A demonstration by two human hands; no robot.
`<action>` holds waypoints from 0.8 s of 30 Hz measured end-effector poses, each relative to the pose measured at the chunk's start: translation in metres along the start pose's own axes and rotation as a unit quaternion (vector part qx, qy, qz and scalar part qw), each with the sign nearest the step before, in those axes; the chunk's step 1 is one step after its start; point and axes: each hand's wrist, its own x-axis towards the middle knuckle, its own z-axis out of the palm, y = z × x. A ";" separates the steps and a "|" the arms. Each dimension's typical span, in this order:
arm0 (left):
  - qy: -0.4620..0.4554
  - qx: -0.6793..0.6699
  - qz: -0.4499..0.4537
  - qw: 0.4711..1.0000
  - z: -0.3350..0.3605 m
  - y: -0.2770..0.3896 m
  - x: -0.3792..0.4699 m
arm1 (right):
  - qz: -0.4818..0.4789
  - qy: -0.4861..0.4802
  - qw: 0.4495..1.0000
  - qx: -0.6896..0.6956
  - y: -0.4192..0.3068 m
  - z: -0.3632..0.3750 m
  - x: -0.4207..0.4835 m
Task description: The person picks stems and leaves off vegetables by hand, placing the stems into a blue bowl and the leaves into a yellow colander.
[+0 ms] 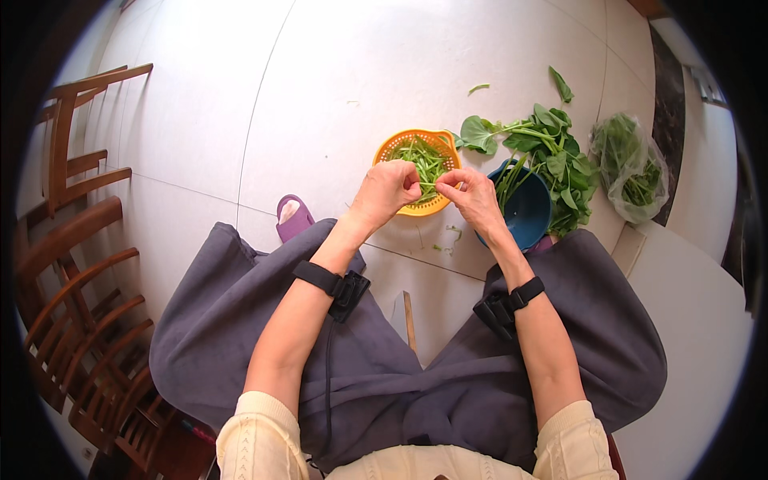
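Observation:
My left hand [387, 192] and my right hand [471, 195] meet over a yellow plastic colander [429, 207]. A thin green stem [428, 185] is pinched between the fingertips of both. Cut green stems [423, 157] fill the colander below. Right of it, a blue bowl [528, 210] stands tilted, with several long stems [510, 180] lying over its left rim, close behind my right hand. A pile of leafy greens [561, 165] lies on the floor behind and beside the bowl.
A clear plastic bag of greens [633, 171] stands at the far right by the dark skirting. Wooden chairs [78, 264] line the left side. A loose leaf [561, 85] and stem scraps [453, 234] lie on the tiled floor. A purple slipper [295, 222] is at the left.

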 end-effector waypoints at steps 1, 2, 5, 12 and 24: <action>0.002 0.006 0.013 1.000 0.001 0.001 0.000 | -0.018 0.002 1.000 -0.015 0.000 0.000 0.000; 0.002 -0.001 -0.017 1.000 0.002 0.001 -0.001 | -0.036 0.004 0.999 -0.030 0.001 0.000 0.000; 0.009 -0.065 -0.120 0.991 0.006 0.005 -0.002 | -0.041 -0.012 0.999 -0.010 0.010 0.003 0.002; 0.067 -0.403 -0.365 0.837 0.007 -0.006 -0.003 | 0.045 -0.039 0.991 0.123 0.007 0.006 0.002; -0.204 -0.238 -0.314 0.896 0.017 -0.006 -0.019 | 0.086 -0.055 0.987 0.127 0.028 -0.001 -0.005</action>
